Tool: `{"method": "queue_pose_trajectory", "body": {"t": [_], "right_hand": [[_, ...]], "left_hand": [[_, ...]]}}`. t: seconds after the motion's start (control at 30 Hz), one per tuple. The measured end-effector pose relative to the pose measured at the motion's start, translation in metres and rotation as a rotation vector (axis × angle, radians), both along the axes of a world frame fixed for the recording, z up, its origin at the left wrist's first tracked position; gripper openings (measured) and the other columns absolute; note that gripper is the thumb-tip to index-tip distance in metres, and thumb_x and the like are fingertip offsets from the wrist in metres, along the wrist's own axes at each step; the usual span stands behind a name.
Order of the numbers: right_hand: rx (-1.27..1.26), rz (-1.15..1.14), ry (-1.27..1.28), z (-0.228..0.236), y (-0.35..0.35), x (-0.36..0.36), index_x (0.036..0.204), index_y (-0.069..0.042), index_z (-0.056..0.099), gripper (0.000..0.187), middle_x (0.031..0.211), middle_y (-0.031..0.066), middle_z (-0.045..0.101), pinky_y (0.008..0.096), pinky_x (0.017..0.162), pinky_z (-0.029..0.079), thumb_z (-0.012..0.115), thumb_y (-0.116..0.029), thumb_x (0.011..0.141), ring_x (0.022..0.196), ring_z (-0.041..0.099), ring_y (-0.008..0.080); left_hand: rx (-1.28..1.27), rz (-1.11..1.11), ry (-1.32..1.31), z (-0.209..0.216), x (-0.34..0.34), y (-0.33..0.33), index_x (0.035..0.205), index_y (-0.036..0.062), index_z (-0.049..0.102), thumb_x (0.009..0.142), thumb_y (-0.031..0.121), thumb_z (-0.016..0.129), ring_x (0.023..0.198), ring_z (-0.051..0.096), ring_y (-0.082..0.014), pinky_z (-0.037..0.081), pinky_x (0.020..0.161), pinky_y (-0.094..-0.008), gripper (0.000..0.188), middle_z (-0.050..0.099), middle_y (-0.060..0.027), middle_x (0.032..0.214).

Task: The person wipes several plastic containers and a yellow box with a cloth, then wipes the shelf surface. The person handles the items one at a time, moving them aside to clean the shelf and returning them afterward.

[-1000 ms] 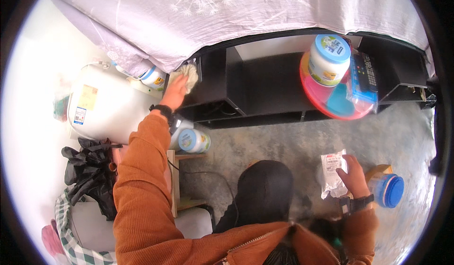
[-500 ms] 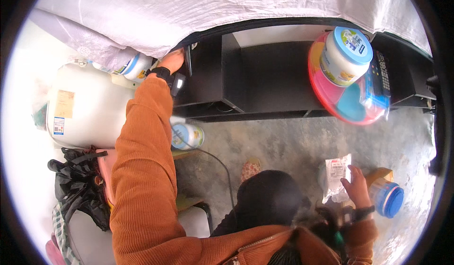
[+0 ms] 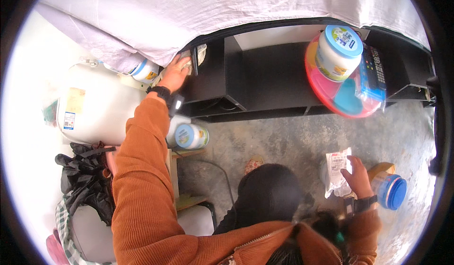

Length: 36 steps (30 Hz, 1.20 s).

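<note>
My left hand (image 3: 174, 75) reaches up to the left end of the black cabinet, under the hanging cloth's edge. Its fingers close on a crumpled pale rag (image 3: 201, 55), which shows on both sides of a thin black upright panel (image 3: 194, 60). At lower right my right hand (image 3: 358, 176) grips the edge of a white plastic mailing packet (image 3: 337, 171) with a printed label. The packet is held above the floor, next to a clear jar with a blue lid (image 3: 396, 194).
A low black cabinet (image 3: 269, 76) runs across. A divided pink tray (image 3: 331, 100) on it bears a white tub (image 3: 338, 57); a calculator-like keypad (image 3: 377, 73) is beside it. Another tub (image 3: 191, 136), a white tank (image 3: 101, 109) and a black bag (image 3: 85, 180) stand left.
My left hand has shifted a little right and down, and more of the rag shows now. The right hand still holds the packet, slightly higher in view.
</note>
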State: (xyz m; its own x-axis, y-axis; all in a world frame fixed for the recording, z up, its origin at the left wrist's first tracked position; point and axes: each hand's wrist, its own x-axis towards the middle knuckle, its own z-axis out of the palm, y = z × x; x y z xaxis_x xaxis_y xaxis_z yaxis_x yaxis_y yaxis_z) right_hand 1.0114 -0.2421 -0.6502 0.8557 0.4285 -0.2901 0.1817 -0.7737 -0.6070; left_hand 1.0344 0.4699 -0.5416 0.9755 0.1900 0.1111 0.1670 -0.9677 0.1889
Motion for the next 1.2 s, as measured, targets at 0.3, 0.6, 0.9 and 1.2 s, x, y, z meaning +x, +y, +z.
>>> {"method": "queue_pose_trajectory", "body": {"t": [0.3,0.6,0.9,1.2], "right_hand": [[0.051,-0.004,-0.057,0.017,-0.006,-0.009,0.126,0.0,0.058,0.05,0.125,0.0229,0.061,0.0459,0.097,0.049,0.073,-0.018,0.082,0.114,0.059,0.0425],[0.078,0.063,-0.101,0.015,-0.007,-0.014,0.127,0.001,0.06,0.053,0.124,0.0245,0.061,0.0465,0.097,0.049,0.073,-0.022,0.082,0.113,0.06,0.0433],[0.012,-0.004,0.067,0.005,-0.02,-0.027,0.125,0.001,0.062,0.053,0.115,0.0261,0.066,0.047,0.096,0.05,0.075,-0.027,0.082,0.107,0.062,0.044],[0.035,-0.018,-0.052,0.021,-0.019,-0.058,0.126,0.0,0.063,0.052,0.116,0.0233,0.07,0.0414,0.089,0.056,0.075,-0.025,0.083,0.101,0.07,0.0355]], "left_hand": [[0.122,0.12,-0.147,0.003,-0.066,-0.048,0.114,0.0126,0.062,0.08,0.012,0.067,0.107,0.052,-0.0438,0.045,0.095,-0.0487,0.034,0.053,-0.0227,0.11],[-0.16,-0.035,-0.137,-0.027,-0.162,-0.097,0.096,0.0092,0.063,0.071,0.002,0.07,0.098,0.055,-0.0342,0.046,0.089,-0.0397,0.027,0.055,-0.0145,0.1],[-0.856,0.167,-0.019,-0.025,-0.179,-0.178,0.11,0.0045,0.066,0.078,0.002,0.068,0.098,0.063,-0.0221,0.054,0.081,-0.0333,0.032,0.057,-0.0123,0.114],[-0.884,0.108,-0.119,0.073,-0.158,-0.199,0.113,0.0005,0.065,0.083,0.003,0.061,0.089,0.059,-0.0104,0.048,0.081,-0.0259,0.031,0.067,-0.0021,0.1]]}}
